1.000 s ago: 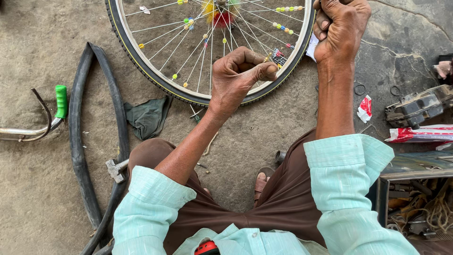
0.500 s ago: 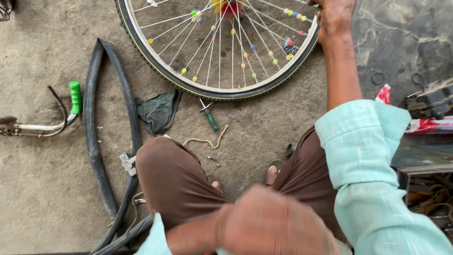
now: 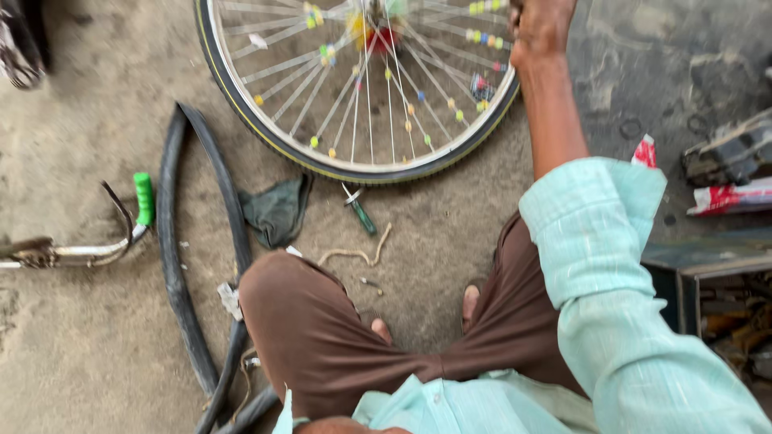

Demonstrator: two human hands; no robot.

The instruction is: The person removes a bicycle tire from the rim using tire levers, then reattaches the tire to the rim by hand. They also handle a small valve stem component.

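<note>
The spoked bicycle wheel with coloured beads (image 3: 362, 88), stood on the concrete floor (image 3: 80, 354), is gripped at its rim by the right hand (image 3: 540, 32), fingers curled; unsupported by the unseen left hand, it could be tipped.

The wheel (image 3: 362, 88) is laid on the floor (image 3: 96, 161) at twelve o'clock; the screwdriver (image 3: 359, 210) is found just beneath it, the tube (image 3: 181, 265) at nine o'clock.

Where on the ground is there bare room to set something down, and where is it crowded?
Bare concrete lies left of the tyre, below the handlebar, and top left beside the wheel. Crowded: between wheel and knee, with rag, screwdriver and cord; also the right edge, by the boxes.
</note>
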